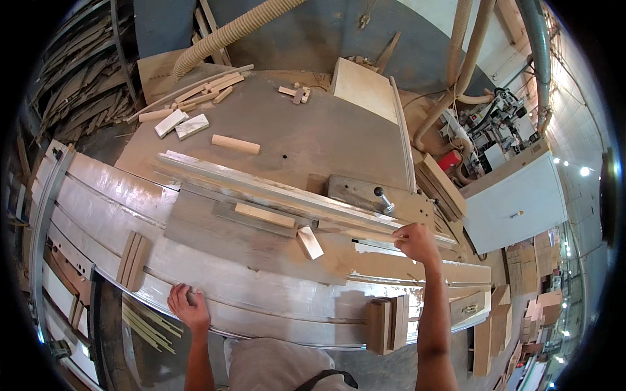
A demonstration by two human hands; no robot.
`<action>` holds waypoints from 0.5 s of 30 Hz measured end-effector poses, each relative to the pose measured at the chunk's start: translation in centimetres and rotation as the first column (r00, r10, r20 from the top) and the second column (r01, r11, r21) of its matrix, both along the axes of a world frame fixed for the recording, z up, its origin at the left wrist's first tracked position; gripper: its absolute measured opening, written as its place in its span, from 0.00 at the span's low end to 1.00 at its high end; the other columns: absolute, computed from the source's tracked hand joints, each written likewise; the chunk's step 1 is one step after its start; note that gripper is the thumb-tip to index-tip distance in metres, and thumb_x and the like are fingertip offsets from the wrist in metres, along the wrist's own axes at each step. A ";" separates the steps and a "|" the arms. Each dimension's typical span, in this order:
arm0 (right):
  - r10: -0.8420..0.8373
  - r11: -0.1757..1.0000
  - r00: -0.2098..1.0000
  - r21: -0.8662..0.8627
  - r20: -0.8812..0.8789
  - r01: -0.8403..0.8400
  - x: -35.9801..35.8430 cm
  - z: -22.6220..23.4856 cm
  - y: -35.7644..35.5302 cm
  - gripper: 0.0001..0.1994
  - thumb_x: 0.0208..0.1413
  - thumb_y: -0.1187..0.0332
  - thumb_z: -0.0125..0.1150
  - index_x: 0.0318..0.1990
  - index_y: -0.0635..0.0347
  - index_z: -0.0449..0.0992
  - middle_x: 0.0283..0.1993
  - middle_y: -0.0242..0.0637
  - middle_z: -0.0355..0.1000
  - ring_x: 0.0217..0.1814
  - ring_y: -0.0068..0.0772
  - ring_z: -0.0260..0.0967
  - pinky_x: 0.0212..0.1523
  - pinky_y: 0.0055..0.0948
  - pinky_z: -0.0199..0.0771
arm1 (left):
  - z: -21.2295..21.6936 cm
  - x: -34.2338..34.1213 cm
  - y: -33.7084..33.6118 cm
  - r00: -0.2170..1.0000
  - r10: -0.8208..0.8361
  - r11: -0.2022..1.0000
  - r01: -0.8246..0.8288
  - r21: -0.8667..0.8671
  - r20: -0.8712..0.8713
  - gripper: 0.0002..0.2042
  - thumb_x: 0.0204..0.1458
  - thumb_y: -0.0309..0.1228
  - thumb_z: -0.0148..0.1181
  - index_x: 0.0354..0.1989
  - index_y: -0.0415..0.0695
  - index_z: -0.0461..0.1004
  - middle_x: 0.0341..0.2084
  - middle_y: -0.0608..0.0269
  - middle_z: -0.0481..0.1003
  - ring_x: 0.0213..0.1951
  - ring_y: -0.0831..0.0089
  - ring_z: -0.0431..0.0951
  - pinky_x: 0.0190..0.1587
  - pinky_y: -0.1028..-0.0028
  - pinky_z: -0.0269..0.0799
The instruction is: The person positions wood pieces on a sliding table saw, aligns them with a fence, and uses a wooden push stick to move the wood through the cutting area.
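My left hand (pixel 190 306) lies on the near edge of the metal sliding table (pixel 215 303), its fingers loosely bent and holding nothing. Close to it, several wooden strips (pixel 134 260) stand side by side. My right hand (pixel 416 242) is closed in a pinch at the right end of a thin wooden strip (pixel 365 235), beside the long metal fence (pixel 274 195). Between the hands, a wooden strip (pixel 264 215) lies along the fence, with a short pale block (pixel 310 243) at its right end. Upright wooden blocks (pixel 387 324) stand at the near edge, left of my right forearm.
Beyond the fence, a dusty machine table carries a round wooden piece (pixel 235 144), two white-faced blocks (pixel 182 124) and a pile of offcuts (pixel 202 94). A black-knobbed lever (pixel 384 199) rises near my right hand. A white cabinet (pixel 518 202) stands right; stacked boards (pixel 78 85) fill the left rack.
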State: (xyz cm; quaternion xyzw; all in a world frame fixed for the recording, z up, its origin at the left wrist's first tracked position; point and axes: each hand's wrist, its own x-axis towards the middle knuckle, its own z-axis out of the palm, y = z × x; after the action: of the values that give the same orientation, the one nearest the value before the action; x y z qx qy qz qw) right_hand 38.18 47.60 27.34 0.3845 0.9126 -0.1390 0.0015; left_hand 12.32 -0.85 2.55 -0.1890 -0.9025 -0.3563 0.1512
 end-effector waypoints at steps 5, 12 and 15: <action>-0.021 0.999 1.000 -0.035 0.003 0.021 0.4 0.1 0.7 0.12 0.41 0.70 0.67 0.36 0.55 0.87 0.33 0.48 0.80 0.36 0.48 0.80 0.42 0.40 0.80 | 0.0 -0.1 0.1 1.000 -0.011 1.000 0.011 -0.005 -0.011 0.14 0.50 0.33 0.64 0.42 0.39 0.74 0.47 0.51 0.75 0.57 0.48 0.68 0.63 0.51 0.56; -0.066 0.989 0.998 -0.132 0.003 0.066 1.1 -1.4 3.0 0.13 0.41 0.69 0.69 0.37 0.58 0.86 0.30 0.48 0.80 0.33 0.41 0.81 0.37 0.34 0.79 | 0.2 -0.1 0.0 1.000 -0.010 1.000 0.010 -0.012 -0.017 0.14 0.50 0.33 0.64 0.42 0.39 0.74 0.47 0.50 0.75 0.56 0.47 0.69 0.63 0.50 0.56; -0.090 0.973 0.996 -0.216 -0.020 0.083 1.1 -1.9 3.9 0.12 0.42 0.70 0.69 0.37 0.60 0.86 0.28 0.46 0.80 0.31 0.37 0.80 0.35 0.32 0.78 | -0.1 -0.2 -0.2 1.000 0.000 1.000 0.000 -0.028 -0.027 0.15 0.50 0.33 0.64 0.43 0.39 0.74 0.47 0.51 0.75 0.56 0.47 0.69 0.63 0.50 0.56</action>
State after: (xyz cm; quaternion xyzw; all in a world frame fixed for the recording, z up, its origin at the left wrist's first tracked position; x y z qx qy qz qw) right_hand 39.23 51.54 25.48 0.4194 0.8745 -0.2425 0.0234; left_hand 12.14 -1.04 2.42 -0.1958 -0.9052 -0.3411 0.1607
